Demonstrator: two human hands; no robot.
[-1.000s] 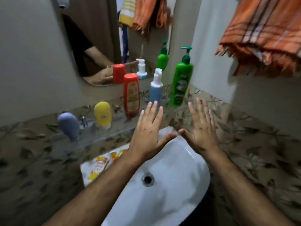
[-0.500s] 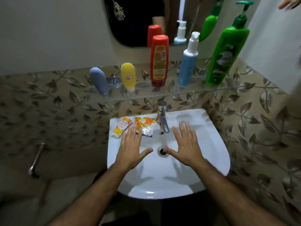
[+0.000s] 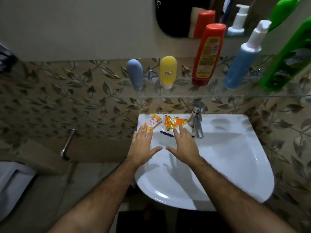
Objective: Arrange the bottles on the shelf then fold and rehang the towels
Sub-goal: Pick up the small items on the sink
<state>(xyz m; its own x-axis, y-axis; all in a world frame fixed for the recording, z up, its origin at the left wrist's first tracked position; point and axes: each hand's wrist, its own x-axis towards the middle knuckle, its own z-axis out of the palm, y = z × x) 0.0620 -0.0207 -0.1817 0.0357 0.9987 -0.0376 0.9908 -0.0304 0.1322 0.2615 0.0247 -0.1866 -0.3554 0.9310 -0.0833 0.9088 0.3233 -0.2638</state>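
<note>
Several bottles stand in a row on the glass shelf (image 3: 210,95): a grey-blue tube (image 3: 135,74), a yellow tube (image 3: 168,71), a red bottle (image 3: 207,54), a blue pump bottle (image 3: 242,61) and a green pump bottle (image 3: 287,56) at the right edge. Below the shelf, my left hand (image 3: 143,147) and my right hand (image 3: 183,145) hover flat over the back left of the white sink (image 3: 235,157), fingers straight and spread, holding nothing. No towel is in view.
An orange-white tube (image 3: 152,122) and an orange sachet (image 3: 174,123) lie on the sink's back rim, just beyond my fingertips. The chrome tap (image 3: 196,121) stands right of them. A mirror (image 3: 181,15) hangs above the shelf. A white toilet (image 3: 11,187) sits at lower left.
The view has swung down and left from the shelf and the orange towel to the sink. Both hands stayed flat and now sit over the sink's back left, near the sachets.
</note>
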